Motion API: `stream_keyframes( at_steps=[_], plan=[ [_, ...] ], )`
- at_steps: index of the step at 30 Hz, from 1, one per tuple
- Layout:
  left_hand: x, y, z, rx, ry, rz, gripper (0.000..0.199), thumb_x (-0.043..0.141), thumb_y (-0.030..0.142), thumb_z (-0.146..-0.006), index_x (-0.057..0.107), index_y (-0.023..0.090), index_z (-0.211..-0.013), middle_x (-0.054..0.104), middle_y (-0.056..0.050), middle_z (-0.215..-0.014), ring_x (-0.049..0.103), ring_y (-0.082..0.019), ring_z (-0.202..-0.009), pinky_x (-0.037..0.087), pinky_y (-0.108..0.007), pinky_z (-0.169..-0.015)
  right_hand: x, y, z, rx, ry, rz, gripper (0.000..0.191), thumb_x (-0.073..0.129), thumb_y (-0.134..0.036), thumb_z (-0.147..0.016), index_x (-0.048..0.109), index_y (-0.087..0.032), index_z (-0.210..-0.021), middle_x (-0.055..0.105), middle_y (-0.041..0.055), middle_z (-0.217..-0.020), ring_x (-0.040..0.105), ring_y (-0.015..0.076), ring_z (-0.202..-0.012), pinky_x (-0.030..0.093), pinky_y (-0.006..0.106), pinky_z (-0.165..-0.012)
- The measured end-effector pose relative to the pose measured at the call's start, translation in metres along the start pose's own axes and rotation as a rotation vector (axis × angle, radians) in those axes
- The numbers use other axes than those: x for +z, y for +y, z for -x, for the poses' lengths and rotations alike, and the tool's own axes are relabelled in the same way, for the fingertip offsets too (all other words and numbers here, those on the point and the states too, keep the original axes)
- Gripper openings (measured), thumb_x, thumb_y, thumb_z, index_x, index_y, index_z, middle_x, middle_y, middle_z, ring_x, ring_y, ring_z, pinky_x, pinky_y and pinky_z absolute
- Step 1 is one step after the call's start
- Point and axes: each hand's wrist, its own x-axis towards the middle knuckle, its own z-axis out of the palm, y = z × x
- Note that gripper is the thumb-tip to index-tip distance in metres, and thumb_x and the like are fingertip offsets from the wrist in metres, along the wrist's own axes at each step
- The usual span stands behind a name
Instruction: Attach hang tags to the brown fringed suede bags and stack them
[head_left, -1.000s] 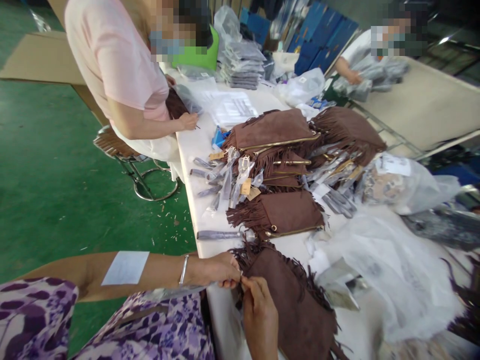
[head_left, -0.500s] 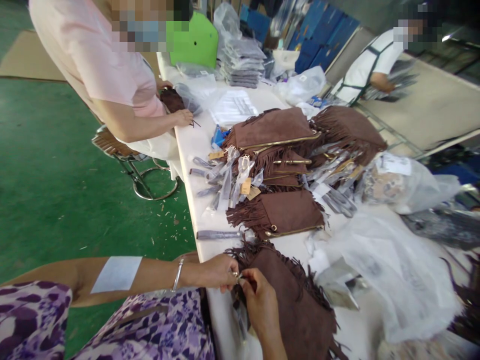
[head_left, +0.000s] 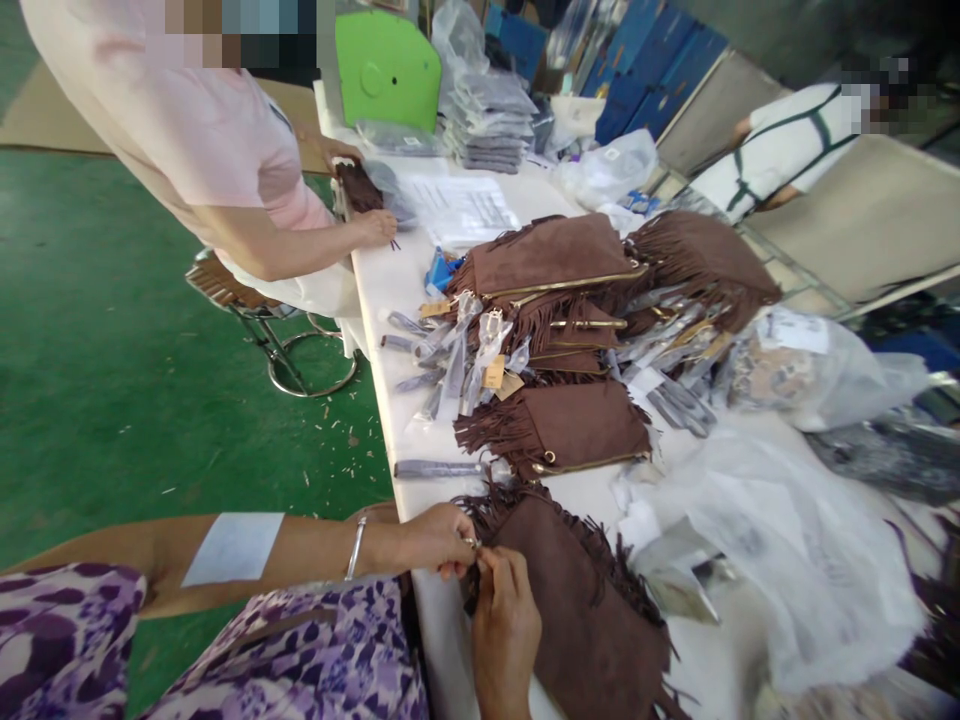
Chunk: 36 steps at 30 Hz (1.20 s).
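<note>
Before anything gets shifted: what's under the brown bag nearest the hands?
White tabletop shows beside the brown bag; whatever lies directly beneath is covered. The right hand also hides part of the bag.

A white table point(head_left: 394, 280) bears fringed brown bags point(head_left: 585, 425), wrapped strips point(head_left: 439, 469) and crumpled plastic point(head_left: 780, 570).

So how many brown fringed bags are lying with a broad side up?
4: the near bag beside the right hand, the second bag just beyond, the top bag on the pile, and the far bag right of it. More may be hidden underneath.
</note>
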Motion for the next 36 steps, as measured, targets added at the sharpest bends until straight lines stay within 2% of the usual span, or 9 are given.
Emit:
stream_keyframes(
  at_steps=[6,12,18,23,26,32,34,36],
  plan=[
    [-0.007,0.008,0.001,-0.038,-0.063,0.046,0.013,0.059,0.026,-0.059,0.061,0.015,-0.066,0.062,0.000,-0.057,0.050,-0.010,-0.045,0.033,-0.020,-0.040,0.002,-0.004,0.012,-0.022,0.088,-0.002,0.030,0.038,-0.027,-0.101,0.067,-0.023,-0.104,0.063,0.0074,-0.106,0.064,0.0155,-0.093,0.049,0.024,-0.079],
    [-0.009,0.010,0.002,-0.033,-0.118,0.089,0.015,0.062,0.027,-0.059,0.064,0.014,-0.066,0.064,-0.002,-0.059,0.050,-0.011,-0.044,0.032,-0.021,-0.040,0.012,-0.007,0.019,0.025,0.137,-0.081,0.027,0.043,-0.027,-0.099,0.069,-0.021,-0.107,0.060,0.0089,-0.105,0.061,0.0173,-0.097,0.050,0.026,-0.083],
    [-0.008,0.005,0.014,-0.036,-0.086,0.321,0.030,0.056,0.035,-0.068,0.071,0.009,-0.071,0.067,-0.008,-0.064,0.052,-0.012,-0.046,0.036,-0.021,-0.042,0.023,-0.013,0.033,0.050,0.136,0.080,0.035,0.040,-0.028,-0.099,0.066,-0.020,-0.121,0.058,0.0154,-0.120,0.056,0.0263,-0.111,0.048,0.040,-0.091],
    [-0.005,0.001,0.018,-0.131,-0.153,0.497,0.029,0.066,0.033,-0.063,0.069,0.010,-0.080,0.070,-0.010,-0.068,0.054,-0.012,-0.044,0.038,-0.020,-0.041,0.021,-0.016,0.041,0.042,0.147,0.088,0.038,0.041,-0.029,-0.099,0.060,-0.019,-0.129,0.056,0.0170,-0.124,0.054,0.0281,-0.113,0.045,0.043,-0.093],
    [-0.005,0.008,0.017,-0.194,-0.213,0.456,0.033,0.071,0.036,-0.063,0.065,0.014,-0.088,0.069,-0.008,-0.065,0.059,-0.015,-0.046,0.041,-0.021,-0.044,0.021,-0.017,0.040,0.052,0.204,0.094,0.034,0.042,-0.029,-0.098,0.063,-0.019,-0.124,0.058,0.0165,-0.119,0.054,0.0274,-0.110,0.043,0.042,-0.092],
    [0.000,0.028,0.023,-0.120,-0.174,0.159,0.028,0.069,0.040,-0.072,0.062,0.016,-0.083,0.062,-0.001,-0.050,0.060,-0.018,-0.045,0.048,-0.026,-0.050,0.023,-0.025,0.030,0.112,0.345,0.176,0.024,0.055,-0.034,-0.093,0.064,-0.017,-0.107,0.063,0.0168,-0.108,0.055,0.0298,-0.104,0.039,0.043,-0.090],
    [0.005,0.032,0.026,-0.114,-0.172,0.165,0.029,0.066,0.043,-0.075,0.062,0.015,-0.078,0.063,-0.003,-0.051,0.060,-0.018,-0.045,0.049,-0.027,-0.050,0.022,-0.026,0.029,0.146,0.339,0.162,0.024,0.054,-0.036,-0.092,0.063,-0.018,-0.107,0.063,0.0161,-0.109,0.055,0.0299,-0.103,0.039,0.041,-0.089],
    [0.009,0.036,0.027,-0.151,-0.222,0.262,0.036,0.061,0.049,-0.077,0.061,0.013,-0.074,0.065,-0.007,-0.056,0.061,-0.019,-0.047,0.050,-0.030,-0.050,0.020,-0.023,0.030,0.177,0.306,0.062,0.024,0.051,-0.036,-0.091,0.061,-0.019,-0.105,0.063,0.0144,-0.109,0.056,0.0284,-0.100,0.040,0.039,-0.086]
  ],
)
